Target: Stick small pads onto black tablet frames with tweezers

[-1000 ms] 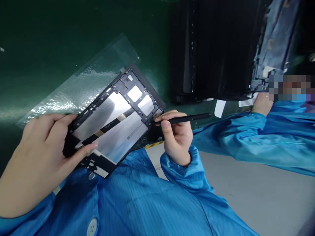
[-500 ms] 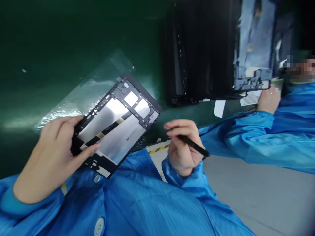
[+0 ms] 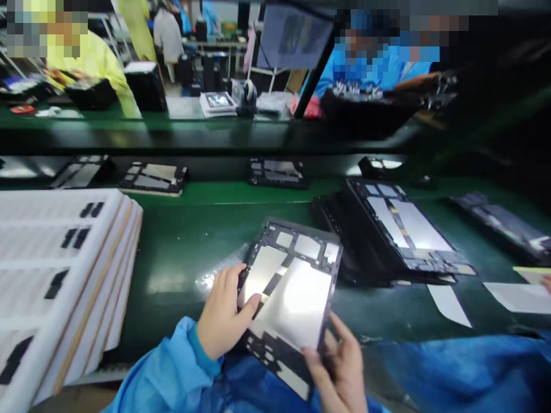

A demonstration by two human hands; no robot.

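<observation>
Held device point(image 3: 290, 307): metallic-looking panel point(image 3: 307, 304), smooth, strongly reflective; surrounding frame point(image 3: 284, 353) black, apparently plastic, largely matt. Second device point(image 3: 424, 226), atop the dark stack: similar silvery sheen. Desk point(image 3: 167, 258): green covering, smooth, glossy, showing a hazy reflection. Film point(image 3: 224, 268): clear plastic, crinkled, shiny. Trays point(image 3: 109, 198): white, matt; plastic or foam, cannot be determined. Sheet point(image 3: 450, 304): white paper, matt. Sleeve point(image 3: 166, 361): blue cloth, creased, slight sheen.

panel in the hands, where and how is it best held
Probably by the long edges of its black frame, left hand from the left, right hand from the right: the panel is flat and thin, its shiny middle crossed by a dark strip.
</observation>
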